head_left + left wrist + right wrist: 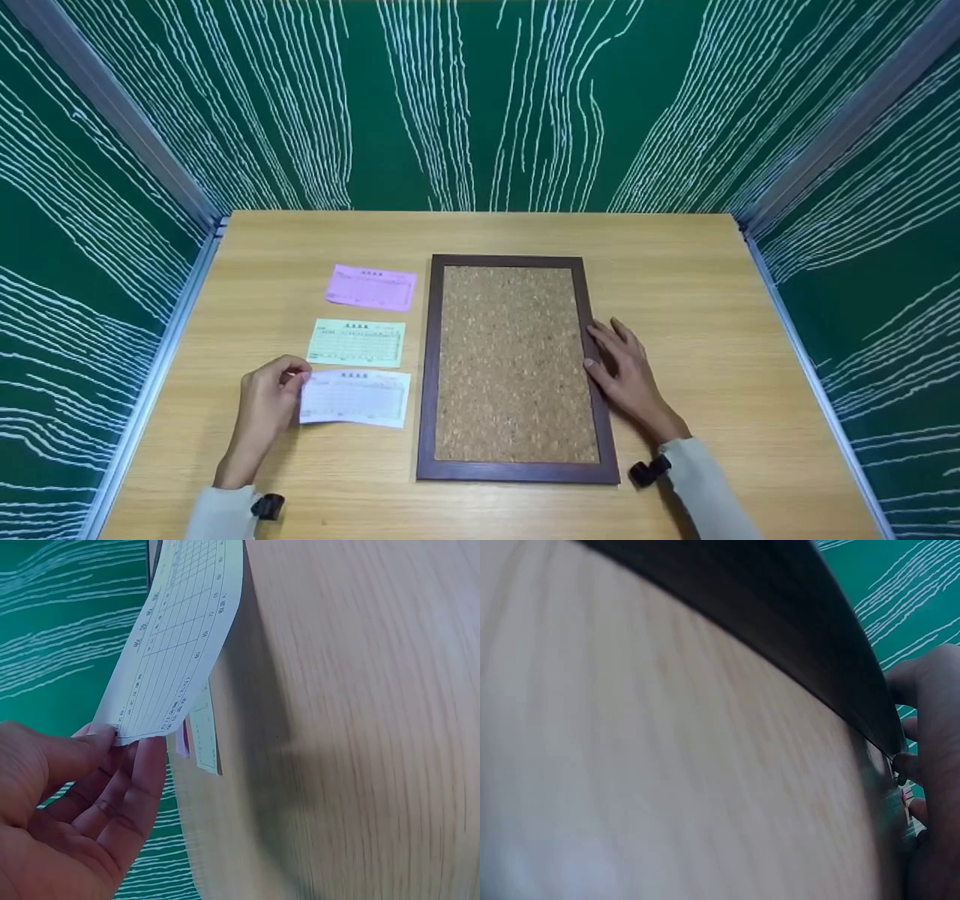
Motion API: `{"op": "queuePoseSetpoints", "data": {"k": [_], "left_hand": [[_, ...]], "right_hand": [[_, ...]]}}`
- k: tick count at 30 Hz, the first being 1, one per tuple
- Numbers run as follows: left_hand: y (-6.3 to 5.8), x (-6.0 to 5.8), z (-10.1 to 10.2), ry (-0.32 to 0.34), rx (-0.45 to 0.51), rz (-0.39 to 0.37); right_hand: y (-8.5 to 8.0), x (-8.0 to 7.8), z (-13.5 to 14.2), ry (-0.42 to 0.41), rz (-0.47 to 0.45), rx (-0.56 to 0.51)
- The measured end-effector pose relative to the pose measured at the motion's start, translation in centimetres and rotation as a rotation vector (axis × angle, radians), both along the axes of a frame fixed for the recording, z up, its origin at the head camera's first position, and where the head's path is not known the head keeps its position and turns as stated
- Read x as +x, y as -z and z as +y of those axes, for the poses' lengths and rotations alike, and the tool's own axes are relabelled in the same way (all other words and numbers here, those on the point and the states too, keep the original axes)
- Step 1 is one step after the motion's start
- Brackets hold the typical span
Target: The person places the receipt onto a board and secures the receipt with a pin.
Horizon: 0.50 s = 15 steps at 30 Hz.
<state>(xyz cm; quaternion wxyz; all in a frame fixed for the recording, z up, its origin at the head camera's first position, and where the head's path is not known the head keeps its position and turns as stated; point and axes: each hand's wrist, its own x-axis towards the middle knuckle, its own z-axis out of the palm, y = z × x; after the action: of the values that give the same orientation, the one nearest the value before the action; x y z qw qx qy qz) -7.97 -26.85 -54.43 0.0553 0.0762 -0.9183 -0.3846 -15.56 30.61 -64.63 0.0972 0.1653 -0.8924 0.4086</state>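
In the head view, my left hand point(271, 397) pinches the upper left corner of a white receipt slip point(356, 399). The left wrist view shows thumb and fingers on the end of this printed slip point(176, 637), which curves up above the table. A green slip point(355, 343) and a pink slip point(371, 288) lie behind it. To the right is a cork board point(517, 360) with a dark brown frame point(517, 471). My right hand point(628, 375) rests against the frame's right side, its fingers spread and relaxed. The right wrist view shows the frame's dark side point(780, 622) close up.
Everything lies on a light wooden table point(750, 375). Green panels with white wavy lines point(525, 105) stand around its back and sides, joined by grey posts point(127, 120). A small black device point(268, 506) sits at each wrist.
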Motion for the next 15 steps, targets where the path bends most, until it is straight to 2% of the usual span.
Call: {"op": "queuePoseSetpoints", "data": {"k": [8,15], "left_hand": [[-0.34,0.06,-0.07,-0.023,0.139,-0.014],[-0.70,-0.17,-0.03,-0.037,0.215,-0.025]], "right_hand": [[0.07,-0.06,0.01,-0.006,0.002,-0.004],[-0.06,0.02,0.03,0.004,-0.026,-0.001]]}}
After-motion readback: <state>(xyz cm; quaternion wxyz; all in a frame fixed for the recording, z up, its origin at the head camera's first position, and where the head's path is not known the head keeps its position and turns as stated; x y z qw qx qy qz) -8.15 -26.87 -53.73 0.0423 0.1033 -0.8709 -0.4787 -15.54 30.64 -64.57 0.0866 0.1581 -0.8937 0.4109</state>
